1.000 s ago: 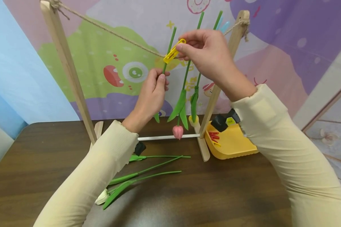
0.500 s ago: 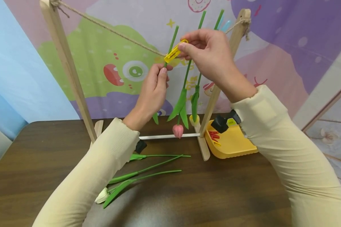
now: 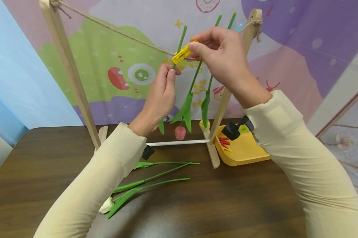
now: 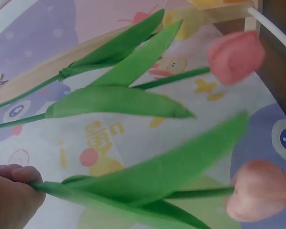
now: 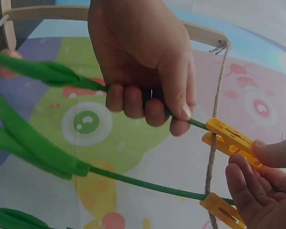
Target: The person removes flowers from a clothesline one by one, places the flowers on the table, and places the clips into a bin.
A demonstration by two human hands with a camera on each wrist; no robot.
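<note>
In the head view my left hand grips the green stem of an upside-down artificial tulip, just below a sagging rope. Its pale peach bloom hangs low in the left wrist view. My right hand pinches a yellow clothespin between thumb and fingers, its jaws over that stem and the rope. Beside it, a pink tulip hangs from the rope by another yellow clothespin. Further right hangs a yellow tulip, its upper stem partly behind my right hand.
Wooden posts hold the rope at both ends, with a white rod low between them. A yellow tray with red clothespins stands at the right post. Several tulips lie on the brown table, partly under my left arm.
My left hand has risen slightly along the stem towards the rope. The hanging pink tulip's bloom has swung left, and its stem top has tipped right. The clothespin stays pinched, shifted slightly upward.
</note>
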